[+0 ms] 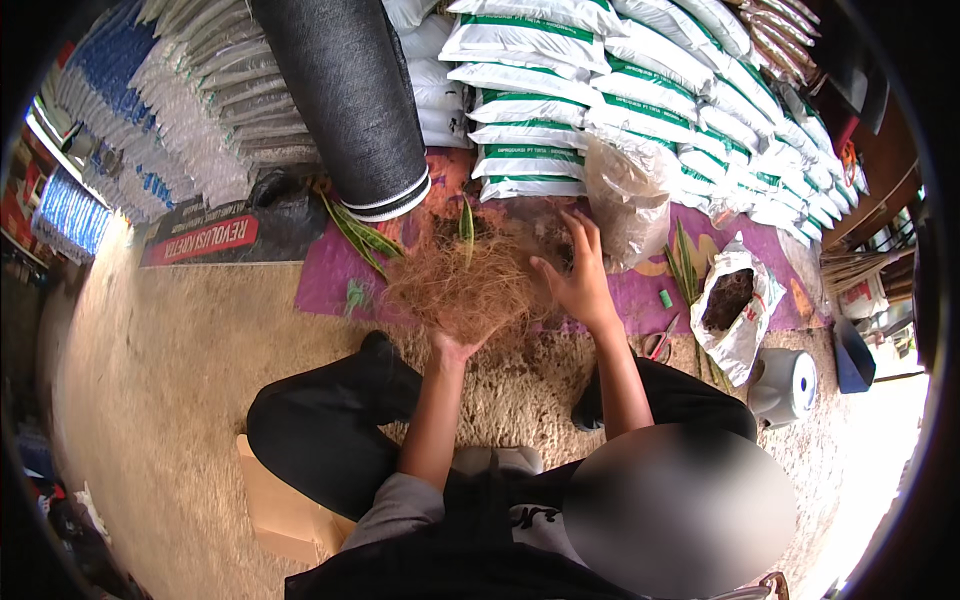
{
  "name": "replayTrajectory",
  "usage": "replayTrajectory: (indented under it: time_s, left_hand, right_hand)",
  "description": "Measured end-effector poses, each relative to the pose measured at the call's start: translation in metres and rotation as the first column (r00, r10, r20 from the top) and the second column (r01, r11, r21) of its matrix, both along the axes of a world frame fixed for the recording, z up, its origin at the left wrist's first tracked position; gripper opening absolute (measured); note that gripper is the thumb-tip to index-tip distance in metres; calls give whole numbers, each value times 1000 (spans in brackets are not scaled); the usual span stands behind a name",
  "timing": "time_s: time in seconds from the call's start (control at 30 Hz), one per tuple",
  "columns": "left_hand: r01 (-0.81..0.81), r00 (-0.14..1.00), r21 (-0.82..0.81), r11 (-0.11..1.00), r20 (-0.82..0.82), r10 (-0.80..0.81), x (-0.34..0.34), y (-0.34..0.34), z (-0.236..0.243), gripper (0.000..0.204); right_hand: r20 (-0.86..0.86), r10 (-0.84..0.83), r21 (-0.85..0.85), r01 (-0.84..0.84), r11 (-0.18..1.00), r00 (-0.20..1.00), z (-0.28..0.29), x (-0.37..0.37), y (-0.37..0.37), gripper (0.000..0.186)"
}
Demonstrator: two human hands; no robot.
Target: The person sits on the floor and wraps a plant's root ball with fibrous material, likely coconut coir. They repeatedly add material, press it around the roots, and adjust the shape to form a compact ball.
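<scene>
My left hand (458, 346) is under a loose clump of brown coconut fibre (450, 285) and holds it up, its fingers hidden by the strands. A small snake plant (466, 235) with a pointed green leaf stands upright at the clump's far side. To the right, my right hand (582, 280) is open with its fingers spread and nothing seen in it, close to the fibre's edge. Dark crumbs of soil lie around and below the clump.
Snake plant leaves (362, 238) lie left on a purple mat (322, 285), more leaves (683, 262) right. Red-handled scissors (660, 345), a soil sack (760, 282) and a grey-white pot (783, 388) stand right. Behind are a clear bag (628, 205), black netting roll (345, 95) and stacked sacks (530, 100).
</scene>
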State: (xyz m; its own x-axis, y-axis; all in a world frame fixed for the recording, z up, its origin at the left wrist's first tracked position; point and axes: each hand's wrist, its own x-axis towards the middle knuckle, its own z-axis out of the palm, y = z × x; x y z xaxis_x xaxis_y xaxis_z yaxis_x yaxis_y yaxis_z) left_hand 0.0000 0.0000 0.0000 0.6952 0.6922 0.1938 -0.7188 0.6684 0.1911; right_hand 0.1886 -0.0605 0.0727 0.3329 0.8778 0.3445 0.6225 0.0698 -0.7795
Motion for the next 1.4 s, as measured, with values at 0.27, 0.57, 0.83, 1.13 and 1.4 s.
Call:
replayTrajectory:
  time_s: [0.27,0.57,0.83,1.13,1.4]
  left_hand:
    - [-19,998,18,1000,54,18,-1,-3,8,64]
    - [187,979,-8,982,88,-186,-13,7,-19,70]
    - [-109,829,2,994,-552,92,-6,1,-1,65]
    - [66,996,52,996,57,-69,22,-28,-2,69]
    - [111,883,-269,957,469,30,-7,-19,1,61]
  right_hand:
    - [431,382,-133,-361,923,817,40,-51,-13,109]
    - [77,463,-29,-462,886,883,-15,-47,9,59]
    - [-377,83,250,16,968,922,-4,10,7,44]
    - [434,-35,323,-119,939,900,5,-68,2,47]
    - [509,385,-105,-388,916,770,4,-90,-10,70]
